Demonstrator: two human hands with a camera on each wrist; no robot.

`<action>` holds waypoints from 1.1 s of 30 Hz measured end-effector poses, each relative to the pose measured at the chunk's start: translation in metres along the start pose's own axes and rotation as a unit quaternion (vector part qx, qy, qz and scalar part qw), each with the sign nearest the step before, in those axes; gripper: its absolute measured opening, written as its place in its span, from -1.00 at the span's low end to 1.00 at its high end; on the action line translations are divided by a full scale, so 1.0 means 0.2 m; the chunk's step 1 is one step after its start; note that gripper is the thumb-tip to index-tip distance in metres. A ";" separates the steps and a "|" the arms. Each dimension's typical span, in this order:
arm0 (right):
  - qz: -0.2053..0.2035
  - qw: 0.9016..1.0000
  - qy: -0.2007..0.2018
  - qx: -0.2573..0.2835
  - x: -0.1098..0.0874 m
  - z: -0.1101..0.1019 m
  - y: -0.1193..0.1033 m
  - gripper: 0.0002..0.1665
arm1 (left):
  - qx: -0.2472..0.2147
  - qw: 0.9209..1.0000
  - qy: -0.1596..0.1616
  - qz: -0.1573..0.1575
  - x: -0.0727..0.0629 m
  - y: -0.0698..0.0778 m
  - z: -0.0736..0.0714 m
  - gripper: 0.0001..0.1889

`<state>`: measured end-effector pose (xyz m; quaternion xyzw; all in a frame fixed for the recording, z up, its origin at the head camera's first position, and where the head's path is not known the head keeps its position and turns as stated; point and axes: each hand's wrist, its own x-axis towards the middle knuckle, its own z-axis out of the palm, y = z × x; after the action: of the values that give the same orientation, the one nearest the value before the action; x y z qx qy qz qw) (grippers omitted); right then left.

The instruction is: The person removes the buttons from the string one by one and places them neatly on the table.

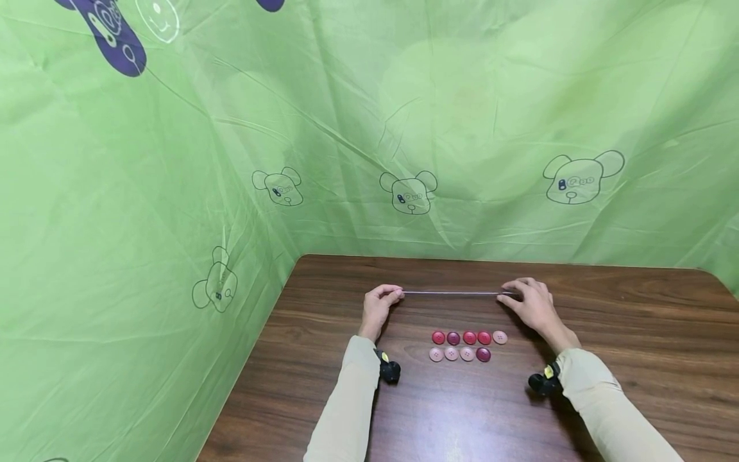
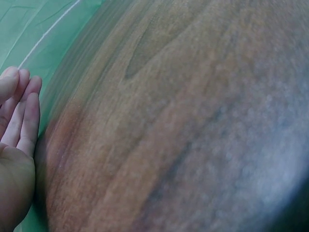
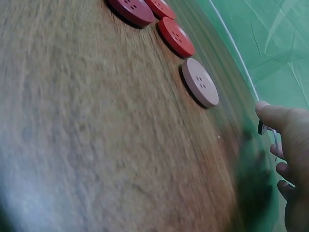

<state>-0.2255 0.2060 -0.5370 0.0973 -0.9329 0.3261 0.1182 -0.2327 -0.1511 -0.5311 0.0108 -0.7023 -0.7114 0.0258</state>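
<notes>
A thin pale string (image 1: 450,293) runs straight between the two hands near the far side of the table. My left hand (image 1: 378,309) pinches its left end between thumb and fingertips, the other fingers extended in the left wrist view. My right hand (image 1: 537,311) pinches the string near its right end. Under the right thumb a small dark-and-white piece (image 3: 262,127) shows at the string, mostly hidden. Nearer the body, round buttons lie flat in two rows, among them a red button (image 1: 439,337), a purple button (image 1: 483,354) and a pink button (image 1: 500,337).
The brown wooden table (image 1: 652,333) reaches back to a green cloth wall (image 1: 491,115) printed with bear faces. Another green cloth side (image 1: 115,256) stands along the left table edge. Black wrist cameras sit on both forearms, the left one (image 1: 390,372) left of the buttons.
</notes>
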 end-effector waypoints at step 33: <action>0.018 1.000 0.010 -0.013 -0.03 -0.08 0.07 -0.58 | 0.010 1.000 0.023 0.004 0.03 -0.07 0.00 -0.84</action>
<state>-0.2205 0.2275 -0.5343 0.0757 -0.9372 0.3174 0.1231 -0.2388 -0.1512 -0.5441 0.0245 -0.7088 -0.7036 0.0441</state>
